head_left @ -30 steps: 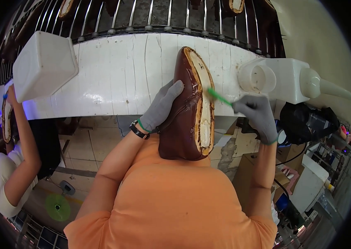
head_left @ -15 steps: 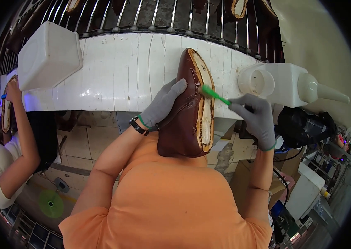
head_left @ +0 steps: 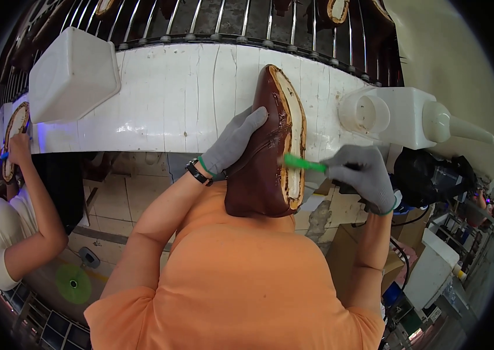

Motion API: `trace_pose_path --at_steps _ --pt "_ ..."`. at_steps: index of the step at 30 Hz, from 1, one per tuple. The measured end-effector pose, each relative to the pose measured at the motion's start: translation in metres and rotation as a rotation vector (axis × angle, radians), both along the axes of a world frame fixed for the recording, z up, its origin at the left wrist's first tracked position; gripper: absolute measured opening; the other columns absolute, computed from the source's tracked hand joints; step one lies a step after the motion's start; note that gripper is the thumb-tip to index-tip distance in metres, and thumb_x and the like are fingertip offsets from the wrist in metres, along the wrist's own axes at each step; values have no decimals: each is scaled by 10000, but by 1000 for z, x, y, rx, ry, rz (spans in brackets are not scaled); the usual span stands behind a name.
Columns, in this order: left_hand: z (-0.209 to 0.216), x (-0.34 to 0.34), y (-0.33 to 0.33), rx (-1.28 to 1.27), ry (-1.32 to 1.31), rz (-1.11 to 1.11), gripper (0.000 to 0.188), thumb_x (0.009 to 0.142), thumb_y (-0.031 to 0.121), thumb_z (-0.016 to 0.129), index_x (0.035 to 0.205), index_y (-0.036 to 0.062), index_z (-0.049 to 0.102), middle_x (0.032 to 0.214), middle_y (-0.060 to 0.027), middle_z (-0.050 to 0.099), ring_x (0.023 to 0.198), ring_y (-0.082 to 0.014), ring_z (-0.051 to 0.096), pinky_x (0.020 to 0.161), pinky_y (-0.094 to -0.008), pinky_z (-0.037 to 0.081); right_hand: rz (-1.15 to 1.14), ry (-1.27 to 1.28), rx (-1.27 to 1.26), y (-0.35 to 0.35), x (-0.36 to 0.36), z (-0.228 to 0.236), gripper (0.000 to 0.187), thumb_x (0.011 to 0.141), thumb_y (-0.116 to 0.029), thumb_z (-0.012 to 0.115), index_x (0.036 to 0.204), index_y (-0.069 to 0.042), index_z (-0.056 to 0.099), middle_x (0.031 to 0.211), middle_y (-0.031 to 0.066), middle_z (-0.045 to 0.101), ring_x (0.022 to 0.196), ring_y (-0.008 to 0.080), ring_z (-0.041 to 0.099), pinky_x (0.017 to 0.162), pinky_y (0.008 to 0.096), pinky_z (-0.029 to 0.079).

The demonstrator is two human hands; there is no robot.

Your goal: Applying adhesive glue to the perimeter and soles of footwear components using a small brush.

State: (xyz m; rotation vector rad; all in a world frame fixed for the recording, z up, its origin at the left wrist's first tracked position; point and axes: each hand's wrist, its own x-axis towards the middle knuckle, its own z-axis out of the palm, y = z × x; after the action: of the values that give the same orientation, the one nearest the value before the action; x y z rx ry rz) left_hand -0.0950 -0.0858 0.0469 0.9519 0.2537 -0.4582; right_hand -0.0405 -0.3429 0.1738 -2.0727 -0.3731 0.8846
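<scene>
A dark brown shoe upper (head_left: 258,175) rests on its side between the white ledge and my body, its pale sole face with a tan rim turned right. My left hand (head_left: 233,142), in a grey knit glove, grips it on the left side, thumb on top. My gloved right hand (head_left: 361,173) is closed around a small green-handled brush (head_left: 306,164). The brush head lies at the rim of the sole, on the lower half of the shoe. Wet, glossy streaks show along the upper's edge near the rim.
On the white ledge (head_left: 159,99) stand a white plastic container (head_left: 72,79) at left, and a clear round cup (head_left: 365,114) beside a white bottle (head_left: 410,116) at right. Beyond runs a roller conveyor (head_left: 223,23) carrying shoes. A co-worker's hand (head_left: 20,149) holds another shoe far left.
My right hand and the brush have moved down along the sole's rim toward me, the brush turning nearly level. My left hand and the shoe stay almost in place.
</scene>
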Motion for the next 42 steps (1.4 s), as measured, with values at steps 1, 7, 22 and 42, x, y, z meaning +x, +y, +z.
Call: trace_pose_path --at_steps 1,7,22,42 --pt "0 0 -1 -2 -12 -1 669 1003 489 477 1390 -55 441 1263 -126 588 1117 -159 552 990 -294 437 73 -5 65 -3 -2 5 141 798 -102 763 911 -17 770 698 35 655 595 61 481 539 241 372" --pt "2 4 -1 57 -22 -27 687 999 506 475 1396 -54 440 1264 -129 588 1116 -162 554 982 -290 441 46 -41 -14 -3 7 4 141 806 -94 752 907 5 760 708 30 655 634 36 498 554 214 375" --pt "14 7 -2 54 8 -101 681 989 520 487 1372 -43 481 1210 -128 623 1052 -158 598 946 -295 476 243 58 86 -2 11 31 181 715 -50 815 872 23 763 718 81 685 621 120 594 576 259 438" --pt "80 -19 -42 -430 -183 -119 287 1022 278 505 1180 47 566 1139 -48 629 991 -149 616 921 -282 503 556 -81 328 55 66 73 185 724 -60 840 875 12 761 762 92 715 666 121 646 600 260 473"
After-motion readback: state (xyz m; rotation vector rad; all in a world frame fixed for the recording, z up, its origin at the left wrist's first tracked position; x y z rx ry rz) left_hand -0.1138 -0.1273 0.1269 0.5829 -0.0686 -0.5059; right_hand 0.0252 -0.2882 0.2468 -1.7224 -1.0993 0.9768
